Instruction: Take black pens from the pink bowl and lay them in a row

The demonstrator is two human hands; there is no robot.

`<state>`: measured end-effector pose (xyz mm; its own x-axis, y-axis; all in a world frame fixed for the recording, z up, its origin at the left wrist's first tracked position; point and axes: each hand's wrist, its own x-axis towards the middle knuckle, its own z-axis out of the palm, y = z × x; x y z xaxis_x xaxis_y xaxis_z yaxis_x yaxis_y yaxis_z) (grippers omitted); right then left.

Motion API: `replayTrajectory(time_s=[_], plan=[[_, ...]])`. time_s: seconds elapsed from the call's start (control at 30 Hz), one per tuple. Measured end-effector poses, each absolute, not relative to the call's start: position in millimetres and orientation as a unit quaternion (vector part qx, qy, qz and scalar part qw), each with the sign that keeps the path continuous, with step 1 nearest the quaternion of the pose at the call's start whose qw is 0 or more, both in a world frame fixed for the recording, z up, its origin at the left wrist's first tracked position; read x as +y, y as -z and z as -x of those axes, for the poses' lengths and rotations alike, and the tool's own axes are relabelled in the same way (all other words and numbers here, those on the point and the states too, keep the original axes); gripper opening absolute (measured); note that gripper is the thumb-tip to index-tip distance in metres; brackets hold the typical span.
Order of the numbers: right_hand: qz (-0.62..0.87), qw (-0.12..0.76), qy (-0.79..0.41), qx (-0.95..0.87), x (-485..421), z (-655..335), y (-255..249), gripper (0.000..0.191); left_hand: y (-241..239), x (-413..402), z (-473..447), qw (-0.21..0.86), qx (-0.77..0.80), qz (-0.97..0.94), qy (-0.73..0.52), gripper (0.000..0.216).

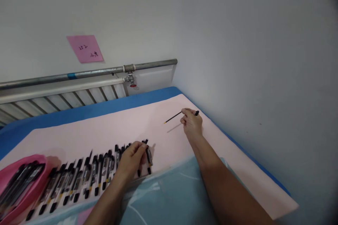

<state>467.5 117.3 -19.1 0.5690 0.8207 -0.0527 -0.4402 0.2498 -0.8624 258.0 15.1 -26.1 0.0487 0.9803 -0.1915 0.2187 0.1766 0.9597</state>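
Note:
A thin black pen refill (173, 116) with a yellow tip is held out to the left by my right hand (192, 121), pinched between thumb and fingers above the pink sheet. A small black piece (196, 113), perhaps a pen cap, shows at the back of that hand. At the end of the row of pens, my left hand (134, 154) is closed, its thumb and forefinger at the top of a clear pen (149, 156) with black ends. Its other fingers hide part of the row. Several clear pens with black caps (99, 168) lie side by side to the left.
A pink basket (43, 168) with several dark pens stands at the lower left. The pink sheet (111, 124) covers a blue table (158, 94). Behind are a radiator (79, 98), a metal pipe (105, 71) and a pink note (86, 49). A wall (258, 77) rises at the right.

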Motion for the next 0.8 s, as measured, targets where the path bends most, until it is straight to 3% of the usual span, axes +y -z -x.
replayTrajectory(time_s=[0.23,0.43,0.8], plan=[[0.461,0.722,-0.445,-0.26,115,-451,29,0.017,18,23,-267,0.422,0.598,-0.562,-0.385,0.028],[0.478,0.695,-0.446,-0.298,113,-449,30,0.015,14,45,-281,0.297,0.669,-0.637,-0.242,0.024],[0.488,0.673,-0.449,-0.327,111,-446,28,0.013,14,61,-288,0.191,0.715,-0.667,-0.092,0.026]])
